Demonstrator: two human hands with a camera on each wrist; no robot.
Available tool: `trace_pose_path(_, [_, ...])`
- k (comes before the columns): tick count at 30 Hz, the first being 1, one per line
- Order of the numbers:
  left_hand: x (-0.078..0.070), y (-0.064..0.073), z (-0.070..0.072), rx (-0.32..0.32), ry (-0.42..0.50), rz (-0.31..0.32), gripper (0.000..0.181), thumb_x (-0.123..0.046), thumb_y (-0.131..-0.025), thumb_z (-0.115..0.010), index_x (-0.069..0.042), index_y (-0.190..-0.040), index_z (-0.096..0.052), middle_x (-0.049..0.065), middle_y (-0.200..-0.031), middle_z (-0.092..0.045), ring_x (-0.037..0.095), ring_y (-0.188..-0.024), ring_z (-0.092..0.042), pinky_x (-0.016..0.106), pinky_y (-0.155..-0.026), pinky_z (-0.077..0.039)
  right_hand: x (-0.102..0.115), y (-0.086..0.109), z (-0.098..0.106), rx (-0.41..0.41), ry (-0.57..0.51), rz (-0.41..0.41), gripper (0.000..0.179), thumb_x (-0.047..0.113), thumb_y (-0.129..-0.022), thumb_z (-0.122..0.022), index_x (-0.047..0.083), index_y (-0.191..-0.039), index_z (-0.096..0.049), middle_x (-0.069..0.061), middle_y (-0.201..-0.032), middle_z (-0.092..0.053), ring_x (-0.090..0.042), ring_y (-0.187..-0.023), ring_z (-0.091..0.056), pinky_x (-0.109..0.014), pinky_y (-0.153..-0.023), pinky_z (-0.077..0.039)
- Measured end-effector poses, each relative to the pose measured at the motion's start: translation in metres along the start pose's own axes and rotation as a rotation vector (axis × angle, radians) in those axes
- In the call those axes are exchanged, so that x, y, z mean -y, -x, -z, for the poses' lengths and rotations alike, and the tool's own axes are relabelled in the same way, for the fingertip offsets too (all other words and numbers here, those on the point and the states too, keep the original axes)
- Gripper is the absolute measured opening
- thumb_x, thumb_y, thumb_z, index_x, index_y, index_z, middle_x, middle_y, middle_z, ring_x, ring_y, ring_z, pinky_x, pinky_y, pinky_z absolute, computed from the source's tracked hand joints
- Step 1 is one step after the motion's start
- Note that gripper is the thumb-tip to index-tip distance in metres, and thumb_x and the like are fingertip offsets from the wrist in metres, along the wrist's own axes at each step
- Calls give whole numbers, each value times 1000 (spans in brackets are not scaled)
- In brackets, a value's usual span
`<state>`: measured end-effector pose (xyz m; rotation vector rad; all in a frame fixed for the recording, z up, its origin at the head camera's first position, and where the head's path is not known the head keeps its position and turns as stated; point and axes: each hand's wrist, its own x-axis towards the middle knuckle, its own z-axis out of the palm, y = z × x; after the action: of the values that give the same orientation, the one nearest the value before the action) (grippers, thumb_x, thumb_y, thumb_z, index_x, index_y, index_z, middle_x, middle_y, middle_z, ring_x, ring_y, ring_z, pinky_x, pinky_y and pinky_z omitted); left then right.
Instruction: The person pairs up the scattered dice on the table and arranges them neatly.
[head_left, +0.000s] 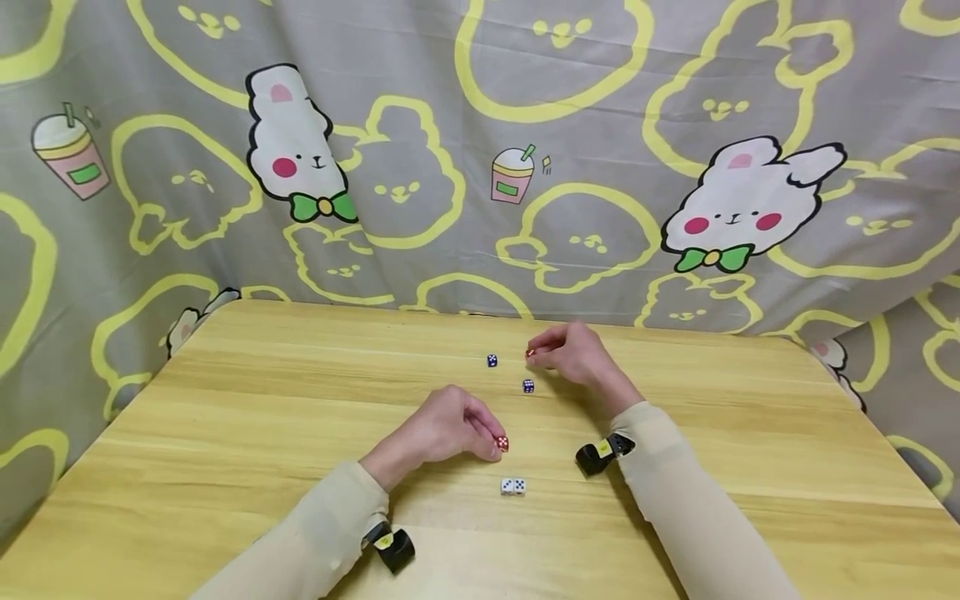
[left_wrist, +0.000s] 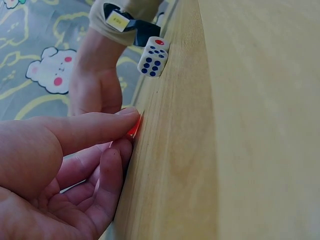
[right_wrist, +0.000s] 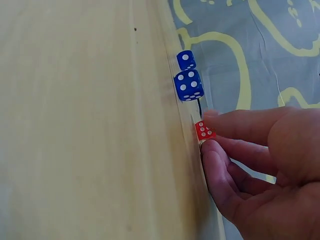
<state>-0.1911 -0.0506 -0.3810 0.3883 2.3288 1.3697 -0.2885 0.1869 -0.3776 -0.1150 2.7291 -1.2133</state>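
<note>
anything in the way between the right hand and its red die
Nothing visible: the right hand pinches the red die directly. The nearer blue die and the farther blue die both lie apart from the hand.

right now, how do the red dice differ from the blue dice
The red dice are pinched, one in the left hand, one in the right hand; the blue dice sit untouched on the table. The red dice are farther from each other than the blue dice are. Both pairs have white pips.
</note>
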Motion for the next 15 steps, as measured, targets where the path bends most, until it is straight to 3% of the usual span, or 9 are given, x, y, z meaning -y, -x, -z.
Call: trace_pose_path(15, [0,-1,0,-5,0,-4,16,-7,-76,-93,-12,-87,-82,0,-77,-79,10,-71,-72,24,-77,-53,-4,-1,0,-20,-8,-15,19,19,-90,-85,14,-109,-84,-5,-107,-82,-20,-100,-66,-27,-83,-48])
